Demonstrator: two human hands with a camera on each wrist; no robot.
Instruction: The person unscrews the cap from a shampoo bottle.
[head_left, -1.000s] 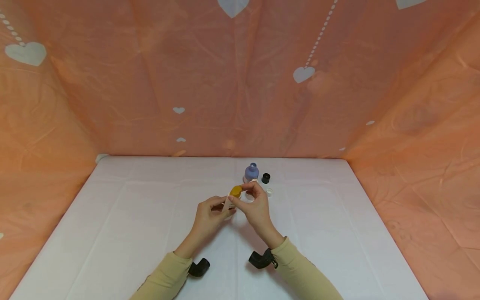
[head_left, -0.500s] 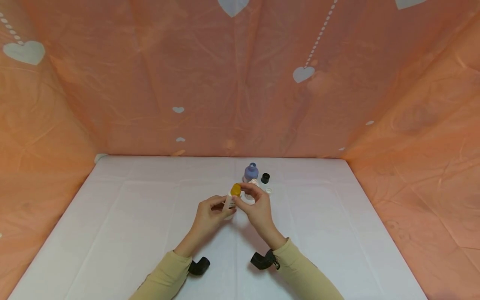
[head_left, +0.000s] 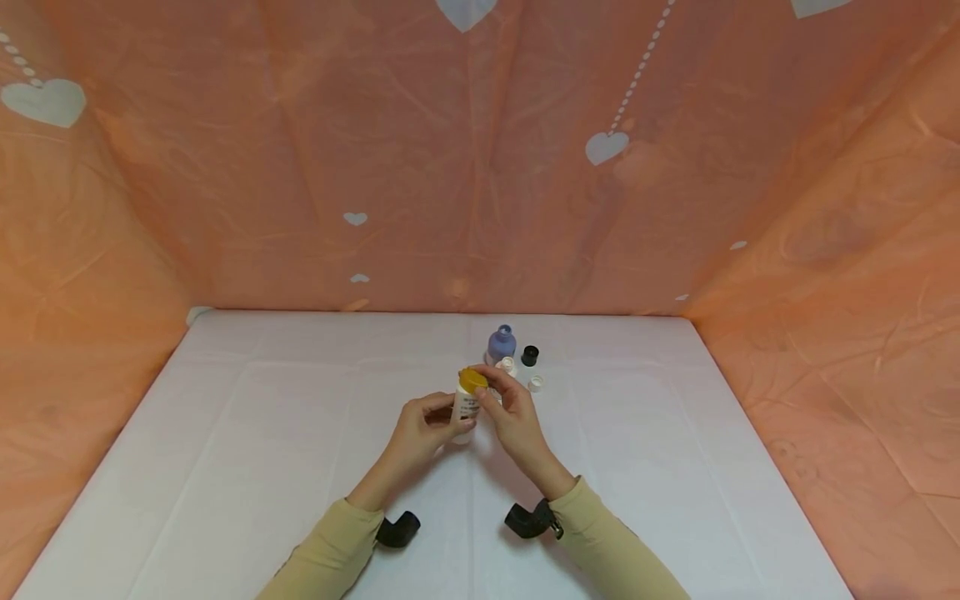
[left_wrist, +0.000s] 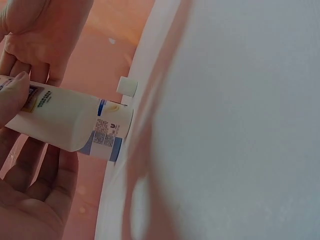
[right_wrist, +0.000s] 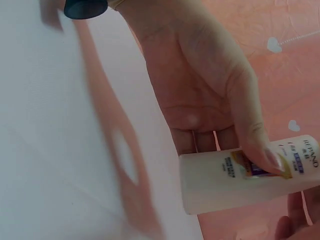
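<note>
Between both hands is a white bottle (head_left: 466,406) with a yellow cap (head_left: 472,381), held just above the table. My left hand (head_left: 420,429) grips the body, its thumb pressing the printed label in the right wrist view. My right hand (head_left: 522,425) has its thumb and fingers around the cap. The bottle's plain base (left_wrist: 82,131) points down toward the tabletop in the left wrist view. Only the right hand's fingers (right_wrist: 295,220) show in the right wrist view, where the cap lies outside the frame.
Behind the hands stands a blue bottle (head_left: 502,343) with an uncovered neck. A white-topped container (head_left: 507,365) is partly hidden by my right hand. To their right lie a black cap (head_left: 530,356) and a small white cap (head_left: 536,383). Orange sheeting (head_left: 480,167) walls the white table (head_left: 247,450).
The held bottle has turned more upright, exposing more of its label. My right fingers have shifted around the cap, with the thumb now lower right. The other containers stay put.
</note>
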